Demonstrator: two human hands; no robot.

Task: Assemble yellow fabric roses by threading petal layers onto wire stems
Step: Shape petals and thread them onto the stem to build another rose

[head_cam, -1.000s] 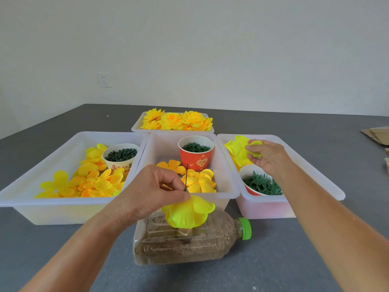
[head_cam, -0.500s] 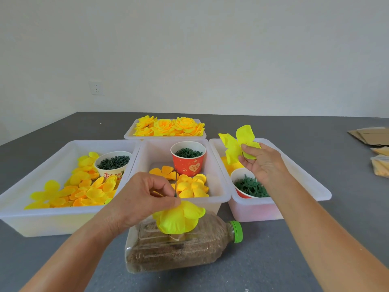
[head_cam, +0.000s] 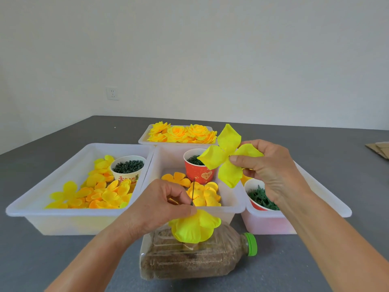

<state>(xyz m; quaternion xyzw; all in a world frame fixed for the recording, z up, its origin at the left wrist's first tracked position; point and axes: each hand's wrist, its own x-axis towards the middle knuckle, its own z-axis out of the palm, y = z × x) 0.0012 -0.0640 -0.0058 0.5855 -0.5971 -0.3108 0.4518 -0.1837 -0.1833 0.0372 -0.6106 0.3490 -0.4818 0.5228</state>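
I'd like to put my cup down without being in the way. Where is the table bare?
Bare grey table lies right of the bottle, in front of the right tub, and far left behind the left tub. The middle is crowded: tubs side by side, both hands above.

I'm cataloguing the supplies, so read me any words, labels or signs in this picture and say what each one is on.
White paper cup: red Chinese characters along its lower side, too blurred to read.
Red paper cup: gold heart emblem with small characters inside, too small to read.
Bottle, tubs, wall socket: no text visible.
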